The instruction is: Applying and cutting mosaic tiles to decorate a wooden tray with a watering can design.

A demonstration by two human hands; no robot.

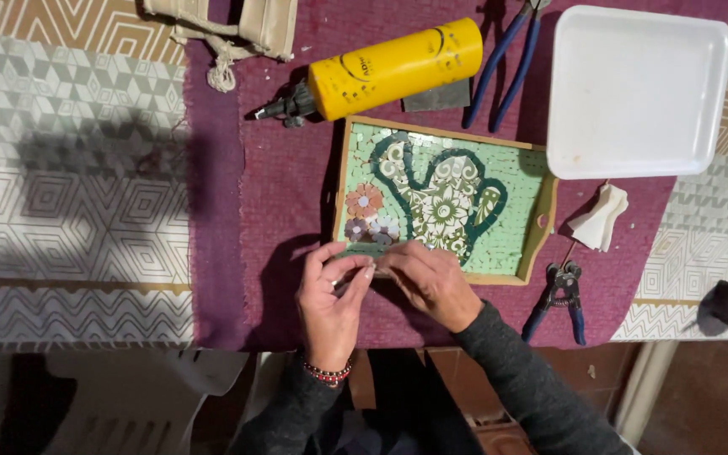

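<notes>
A wooden tray [541,221] holds a mosaic of a patterned teapot shape with a dark green outline on pale green tiles, plus small flowers at its lower left. My left hand [330,305] and my right hand [427,282] meet at the tray's near edge, fingertips pinched together around something small that I cannot make out. A beaded bracelet circles my left wrist. Both arms wear dark sleeves.
A yellow glue bottle [385,69] lies on its side behind the tray on the purple cloth [254,211]. Blue-handled pliers [507,63] lie at the back, blue-handled nippers [559,299] at the right front. A white foam tray [638,88] and crumpled paper [600,217] sit on the right.
</notes>
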